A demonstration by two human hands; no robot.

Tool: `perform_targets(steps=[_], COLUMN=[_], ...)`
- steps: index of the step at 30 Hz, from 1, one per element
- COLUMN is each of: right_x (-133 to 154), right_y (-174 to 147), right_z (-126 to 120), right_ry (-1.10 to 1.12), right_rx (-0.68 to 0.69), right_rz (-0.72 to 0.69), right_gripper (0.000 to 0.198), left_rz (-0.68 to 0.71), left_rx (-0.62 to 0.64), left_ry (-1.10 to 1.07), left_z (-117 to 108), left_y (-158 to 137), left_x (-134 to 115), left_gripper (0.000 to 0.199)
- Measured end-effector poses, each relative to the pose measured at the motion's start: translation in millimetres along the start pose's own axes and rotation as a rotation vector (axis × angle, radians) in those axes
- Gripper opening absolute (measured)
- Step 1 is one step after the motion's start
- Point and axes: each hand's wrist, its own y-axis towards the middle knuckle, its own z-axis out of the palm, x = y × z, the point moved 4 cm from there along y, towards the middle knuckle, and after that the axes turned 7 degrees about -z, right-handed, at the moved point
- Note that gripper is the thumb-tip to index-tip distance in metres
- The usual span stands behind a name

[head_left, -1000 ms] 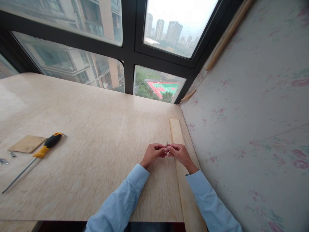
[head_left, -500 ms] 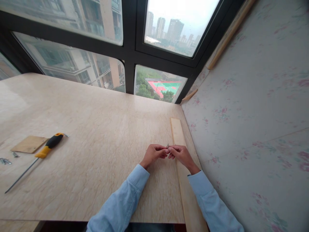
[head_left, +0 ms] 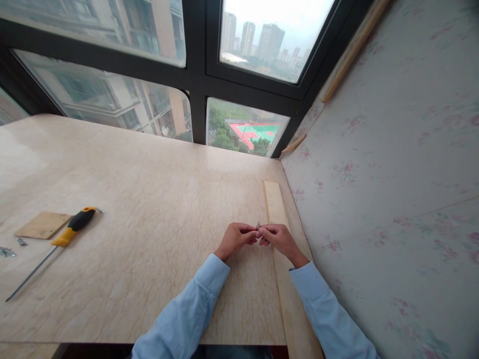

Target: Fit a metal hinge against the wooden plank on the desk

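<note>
My left hand point(head_left: 239, 237) and my right hand point(head_left: 277, 239) meet fingertip to fingertip above the worktop's right side. Between their pinched thumbs and fingers is a small metal fastener point(head_left: 258, 225); only its upper tip shows, so its exact kind is hidden. Both hands are closed on it. Just under and beside my right hand lies a long pale wooden board point(head_left: 295, 299), with a small dark hole or screw near my fingertips.
On the left of the marbled worktop point(head_left: 149, 209) lie a yellow-and-black screwdriver point(head_left: 77, 225), a thin square wooden piece point(head_left: 43, 225) and several small metal fasteners point(head_left: 7, 252). A flowered wall point(head_left: 374, 199) bounds the right. Dark-framed windows point(head_left: 198, 75) stand behind.
The view has shifted very slightly. My hands keep the same pinch on the metal fastener, whose visible tip looks a little lower or turned between my fingers.
</note>
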Motion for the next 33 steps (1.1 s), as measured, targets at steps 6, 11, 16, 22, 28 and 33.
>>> perform_targets(steps=[6, 11, 16, 22, 28, 33], right_x=[-0.7, -0.7, -2.3, -5.4, -5.5, -4.5], right_y=[-0.1, -0.9, -1.7, -2.1, -2.3, -2.7], right_z=[2.3, 2.6, 2.5, 2.4, 1.9, 1.9], right_ry=[0.009, 0.013, 0.009, 0.003, -0.002, -0.002], right_rx=[0.007, 0.015, 0.024, 0.024, 0.038, 0.049], right_rz=[0.020, 0.036, 0.053, 0.048, 0.036, 0.042], right_gripper=[0.020, 0.020, 0.019, 0.017, 0.019, 0.020], left_rz=[0.028, 0.016, -0.007, -0.036, -0.036, -0.043], left_rx=[-0.033, -0.014, -0.008, 0.001, 0.002, 0.019], left_ry=[0.060, 0.026, 0.025, 0.017, 0.043, 0.081], left_z=[-0.3, 0.1, 0.8, 0.7, -0.7, -1.2], left_y=[-2.0, -3.4, -2.8, -1.3, -1.1, 0.1], left_x=[-2.3, -4.4, -2.8, -0.9, -0.4, 2.0], left_gripper=[0.030, 0.029, 0.031, 0.033, 0.033, 0.030])
